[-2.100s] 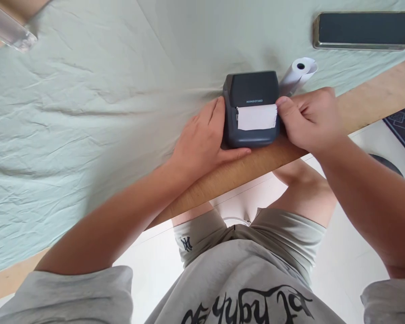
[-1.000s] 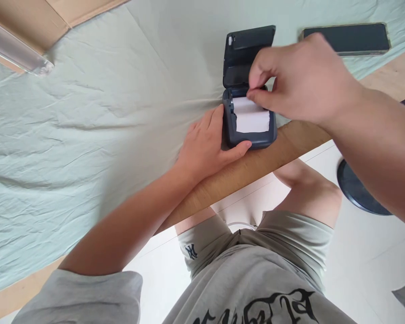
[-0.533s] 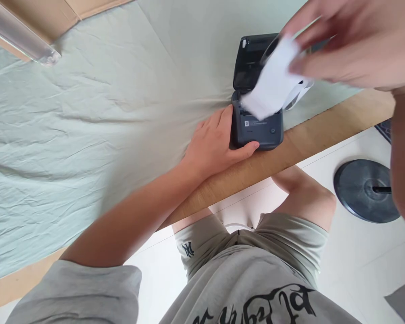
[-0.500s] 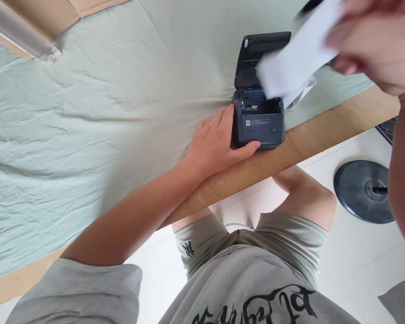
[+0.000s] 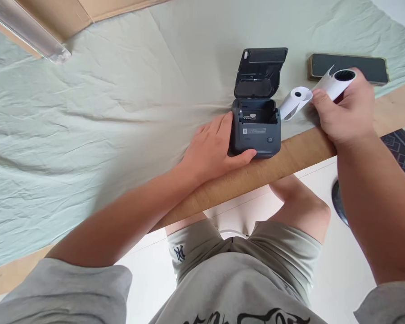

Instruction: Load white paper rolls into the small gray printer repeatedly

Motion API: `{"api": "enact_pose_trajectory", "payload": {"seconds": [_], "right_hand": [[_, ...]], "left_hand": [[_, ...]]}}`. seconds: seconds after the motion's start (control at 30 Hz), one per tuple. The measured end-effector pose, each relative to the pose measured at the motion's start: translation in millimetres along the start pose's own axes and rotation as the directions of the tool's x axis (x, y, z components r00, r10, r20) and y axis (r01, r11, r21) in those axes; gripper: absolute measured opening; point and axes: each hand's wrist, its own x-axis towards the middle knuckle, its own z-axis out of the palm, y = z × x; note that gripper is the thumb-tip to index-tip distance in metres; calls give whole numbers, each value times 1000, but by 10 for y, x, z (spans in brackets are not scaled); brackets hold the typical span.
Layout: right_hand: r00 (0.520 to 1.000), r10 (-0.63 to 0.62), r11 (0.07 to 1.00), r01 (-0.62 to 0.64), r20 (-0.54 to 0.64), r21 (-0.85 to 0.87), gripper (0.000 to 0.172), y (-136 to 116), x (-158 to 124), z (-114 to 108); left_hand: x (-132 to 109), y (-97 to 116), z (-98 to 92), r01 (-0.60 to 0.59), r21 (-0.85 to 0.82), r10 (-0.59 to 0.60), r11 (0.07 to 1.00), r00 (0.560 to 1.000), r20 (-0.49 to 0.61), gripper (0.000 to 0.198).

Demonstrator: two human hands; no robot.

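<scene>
A small dark label printer (image 5: 258,140) stands near the table edge, its black lid (image 5: 261,72) swung up and the paper bay exposed. My left hand (image 5: 211,146) rests against its left side, fingers along the wall and thumb across the front lower edge. In my right hand (image 5: 346,108) is a white paper roll (image 5: 330,85) with a dark core, pinched between thumb and fingers. A second, smaller paper roll (image 5: 294,102) with a loose end lies just right of the printer, close to my right thumb.
A smartphone (image 5: 351,67) lies behind my right hand. A pale green cloth (image 5: 138,99) covers the table, leaving a bare wooden edge (image 5: 229,189) in front. A cardboard box (image 5: 104,9) and a clear plastic piece (image 5: 40,38) are at the upper left.
My right hand has come down with the paper roll, from above and right of the printer to the cloth beside the smaller roll. My left hand stays on the printer.
</scene>
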Motion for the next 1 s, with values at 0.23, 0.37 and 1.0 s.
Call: {"api": "enact_pose_trajectory", "payload": {"seconds": [0.23,0.37,1.0], "right_hand": [[996,-21,999,17,90,49,65,-36,23,52],[995,-72,995,67,62,80,62,-98,8,39],[973,-209,968,220,100,-118,90,-813,-129,0]], "left_hand": [[6,-41,-1,-4,-2,4,1000,1000,-17,99],[17,-58,13,-18,2,18,1000,1000,-24,100],[25,-59,72,-29,24,30,999,996,-78,92]]}}
